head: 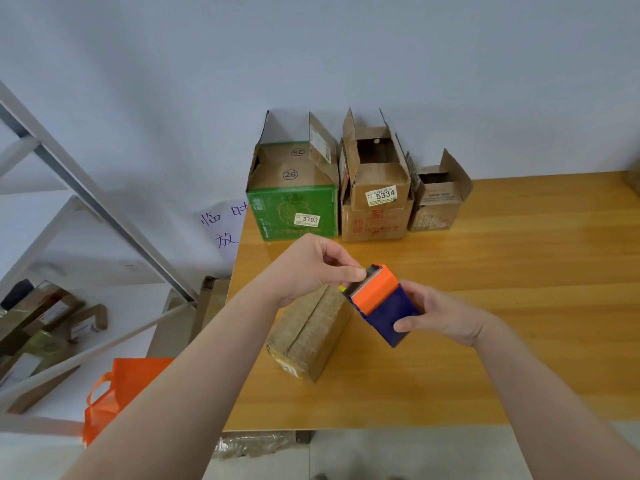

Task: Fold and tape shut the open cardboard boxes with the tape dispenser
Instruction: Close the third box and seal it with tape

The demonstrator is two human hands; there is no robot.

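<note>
My right hand point(440, 315) grips a blue tape dispenser point(384, 306) with an orange cap, held above the table. My left hand point(311, 265) pinches at the dispenser's toothed front edge, where the tape end sits. Just below them a small brown cardboard box point(308, 336) lies on the table with its flaps folded down and a seam along the top. At the back stand three boxes with flaps up: a green one point(294, 206) labelled 3703, a brown one point(375, 202) labelled 5334, and a smaller brown one point(438, 202).
The wooden table point(485, 358) runs to the right and ends near me. Left of it stand a metal shelf frame point(86, 202) with parcels, an orange bag point(117, 393) on the floor and a paper sign point(225, 223) on the wall.
</note>
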